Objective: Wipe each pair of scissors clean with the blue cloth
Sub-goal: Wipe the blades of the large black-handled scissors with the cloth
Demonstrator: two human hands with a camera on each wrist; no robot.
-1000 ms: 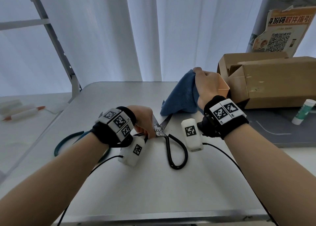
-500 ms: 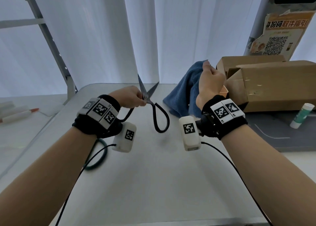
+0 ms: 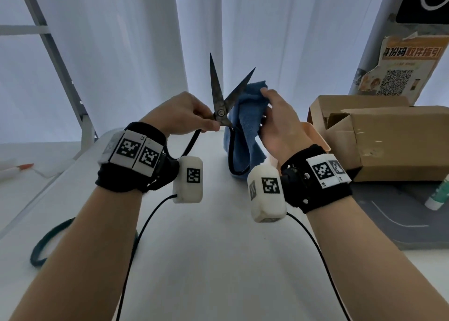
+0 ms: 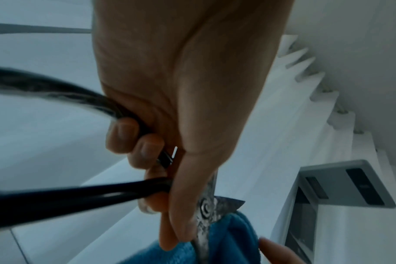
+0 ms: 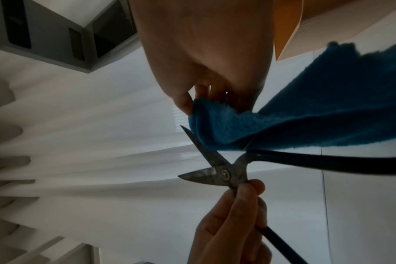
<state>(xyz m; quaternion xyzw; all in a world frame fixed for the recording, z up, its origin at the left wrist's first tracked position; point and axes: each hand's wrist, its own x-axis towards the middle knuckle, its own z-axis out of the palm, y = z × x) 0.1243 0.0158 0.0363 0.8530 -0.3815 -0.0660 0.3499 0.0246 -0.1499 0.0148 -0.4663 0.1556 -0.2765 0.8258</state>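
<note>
My left hand (image 3: 192,116) holds a pair of black-handled scissors (image 3: 220,97) upright above the table, pinching them just below the pivot; the dark metal blades are spread apart and point up. In the left wrist view the fingers curl round the black handle (image 4: 84,194). My right hand (image 3: 272,119) grips the blue cloth (image 3: 245,124) and has it against the right blade. The right wrist view shows the blue cloth (image 5: 271,123) touching one blade of the scissors (image 5: 217,171). A second pair with green handles (image 3: 46,245) lies on the table at the lower left, partly hidden by my left forearm.
An open cardboard box (image 3: 379,136) stands at the right on a grey mat (image 3: 398,218), with a white and green tube (image 3: 439,192) beside it. White curtains hang behind the white table (image 3: 218,260). A metal frame (image 3: 63,65) rises at the left.
The left hand has lifted the scissors off the table and turned the blades upward. The right hand has raised the cloth and brought it left against the right blade.
</note>
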